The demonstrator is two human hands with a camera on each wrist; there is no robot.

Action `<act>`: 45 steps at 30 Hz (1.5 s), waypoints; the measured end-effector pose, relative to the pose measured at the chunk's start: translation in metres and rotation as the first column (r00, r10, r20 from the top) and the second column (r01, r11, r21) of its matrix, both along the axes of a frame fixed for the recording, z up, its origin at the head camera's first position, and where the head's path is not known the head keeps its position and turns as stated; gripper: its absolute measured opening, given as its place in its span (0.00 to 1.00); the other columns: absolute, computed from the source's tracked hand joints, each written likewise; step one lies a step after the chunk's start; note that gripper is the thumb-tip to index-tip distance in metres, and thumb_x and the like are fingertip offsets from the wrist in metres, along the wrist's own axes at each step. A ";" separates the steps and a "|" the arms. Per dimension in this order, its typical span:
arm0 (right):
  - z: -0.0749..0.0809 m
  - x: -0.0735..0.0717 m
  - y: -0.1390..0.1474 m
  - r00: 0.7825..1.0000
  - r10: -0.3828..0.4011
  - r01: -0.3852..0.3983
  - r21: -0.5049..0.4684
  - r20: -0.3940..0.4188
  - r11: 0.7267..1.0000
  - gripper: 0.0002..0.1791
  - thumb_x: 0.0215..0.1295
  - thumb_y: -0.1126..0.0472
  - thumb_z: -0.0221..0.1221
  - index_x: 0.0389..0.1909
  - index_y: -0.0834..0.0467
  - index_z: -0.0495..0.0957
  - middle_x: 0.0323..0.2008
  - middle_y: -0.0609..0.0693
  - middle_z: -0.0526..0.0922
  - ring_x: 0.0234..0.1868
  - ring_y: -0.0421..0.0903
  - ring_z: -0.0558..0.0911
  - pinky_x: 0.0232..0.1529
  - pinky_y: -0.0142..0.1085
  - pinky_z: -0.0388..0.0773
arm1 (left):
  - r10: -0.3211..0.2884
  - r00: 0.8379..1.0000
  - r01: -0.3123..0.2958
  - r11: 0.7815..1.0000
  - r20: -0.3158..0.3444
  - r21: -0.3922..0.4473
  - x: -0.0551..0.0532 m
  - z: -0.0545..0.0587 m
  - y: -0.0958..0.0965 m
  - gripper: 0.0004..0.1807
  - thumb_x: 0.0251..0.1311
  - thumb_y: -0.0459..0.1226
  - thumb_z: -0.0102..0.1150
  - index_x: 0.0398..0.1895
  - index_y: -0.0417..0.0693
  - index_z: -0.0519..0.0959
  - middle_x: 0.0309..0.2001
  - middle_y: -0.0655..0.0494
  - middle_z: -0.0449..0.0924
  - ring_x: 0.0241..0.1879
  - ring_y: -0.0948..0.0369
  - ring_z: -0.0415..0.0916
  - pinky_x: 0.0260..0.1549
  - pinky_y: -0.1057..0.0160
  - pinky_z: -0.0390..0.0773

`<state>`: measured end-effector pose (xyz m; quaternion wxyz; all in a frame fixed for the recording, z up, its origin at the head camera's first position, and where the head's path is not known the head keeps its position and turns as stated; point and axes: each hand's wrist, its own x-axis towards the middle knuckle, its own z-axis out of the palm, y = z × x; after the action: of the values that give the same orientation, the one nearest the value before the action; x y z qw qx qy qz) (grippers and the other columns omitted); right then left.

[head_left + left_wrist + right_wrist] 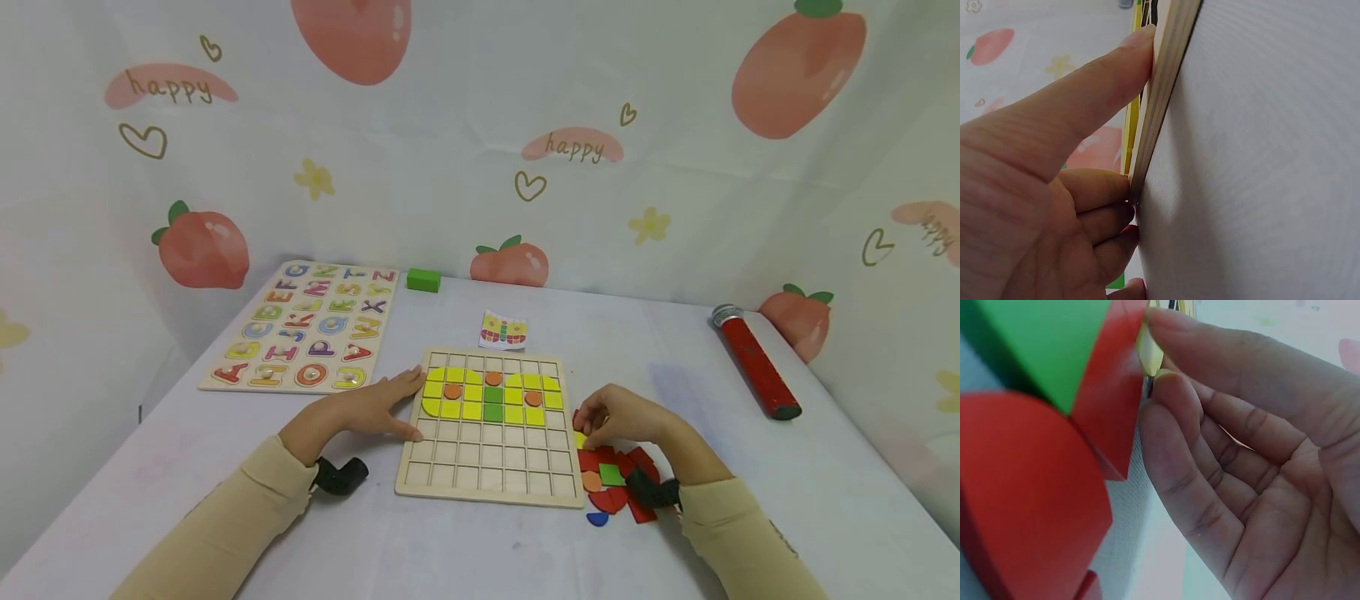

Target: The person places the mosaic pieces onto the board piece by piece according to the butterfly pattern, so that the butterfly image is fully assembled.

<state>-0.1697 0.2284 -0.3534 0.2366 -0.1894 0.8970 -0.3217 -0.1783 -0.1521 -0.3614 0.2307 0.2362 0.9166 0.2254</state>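
Left hand, thumb and fingers wide apart, touches left edge of wooden grid board, midway between tabletop side edges. Right hand pinches yellow piece just beside board's right edge, near red pieces.

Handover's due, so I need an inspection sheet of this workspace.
Surface: white table, with a bluish patch toward the right.
Job's things: wooden grid board, partly filled with yellow tiles, green tiles and orange discs; butterfly pattern card behind it; loose pieces, mostly red, clustered at the board's right.
Clutter: alphabet puzzle board at left, green block at the back, red microphone at right.
Hands: left hand touches the grid board's left edge; right hand pinches a yellow tile beside its right edge.
Cables: nothing seen.
Surroundings: backdrop printed with peaches, hearts and flowers.
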 end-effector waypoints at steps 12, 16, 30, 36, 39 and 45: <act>0.001 0.001 -0.003 0.999 0.041 -0.040 0.028 -0.033 0.999 0.09 0.50 0.65 0.68 0.30 0.60 0.79 0.24 0.47 0.75 0.28 0.42 0.73 0.29 0.30 0.76 | 0.010 1.000 -0.010 1.000 0.000 -0.009 0.000 0.000 -0.001 0.55 0.49 0.58 0.63 0.74 0.47 0.45 0.75 0.49 0.36 0.74 0.50 0.35 0.72 0.46 0.41; -0.001 0.001 -0.004 0.999 0.039 -0.038 0.030 -0.037 0.999 0.09 0.50 0.65 0.68 0.30 0.60 0.78 0.23 0.47 0.74 0.27 0.43 0.72 0.28 0.30 0.76 | 0.012 1.000 -0.012 1.000 0.004 -0.008 0.000 0.000 -0.001 0.56 0.49 0.58 0.63 0.74 0.47 0.45 0.75 0.49 0.36 0.74 0.49 0.35 0.71 0.45 0.41; -0.002 0.001 -0.006 0.999 0.028 -0.027 0.018 -0.035 0.999 0.10 0.48 0.65 0.69 0.30 0.62 0.78 0.22 0.47 0.74 0.24 0.42 0.71 0.25 0.29 0.74 | 0.013 1.000 -0.013 1.000 0.008 -0.003 0.000 0.004 -0.002 0.56 0.49 0.58 0.63 0.74 0.46 0.45 0.75 0.48 0.36 0.74 0.48 0.35 0.71 0.45 0.40; -0.004 0.000 -0.003 1.000 -0.009 0.009 0.034 -0.004 0.999 0.11 0.49 0.63 0.69 0.28 0.60 0.76 0.22 0.47 0.73 0.25 0.43 0.71 0.25 0.30 0.73 | 0.008 1.000 -0.008 1.000 0.018 0.005 -0.001 0.002 -0.001 0.56 0.49 0.58 0.63 0.74 0.47 0.44 0.75 0.49 0.36 0.74 0.48 0.34 0.71 0.45 0.40; -0.004 -0.001 -0.001 1.000 -0.014 0.013 0.034 0.020 0.999 0.11 0.51 0.61 0.68 0.27 0.60 0.75 0.22 0.47 0.74 0.25 0.43 0.72 0.25 0.30 0.74 | 0.010 1.000 -0.010 1.000 0.027 0.005 0.000 0.001 -0.001 0.56 0.48 0.59 0.63 0.74 0.48 0.44 0.75 0.49 0.35 0.74 0.47 0.34 0.71 0.44 0.40; -0.001 -0.005 0.003 0.997 -0.046 0.049 -0.037 0.064 0.998 0.09 0.56 0.62 0.64 0.32 0.62 0.75 0.25 0.50 0.76 0.26 0.44 0.75 0.29 0.32 0.78 | 0.016 1.000 -0.016 1.000 0.020 0.000 0.000 0.000 0.000 0.56 0.48 0.59 0.63 0.74 0.48 0.45 0.75 0.49 0.35 0.74 0.47 0.34 0.71 0.45 0.40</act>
<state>-0.1745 0.2309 -0.3543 0.2532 -0.1623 0.8870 -0.3503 -0.1783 -0.1523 -0.3611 0.2383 0.2267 0.9160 0.2296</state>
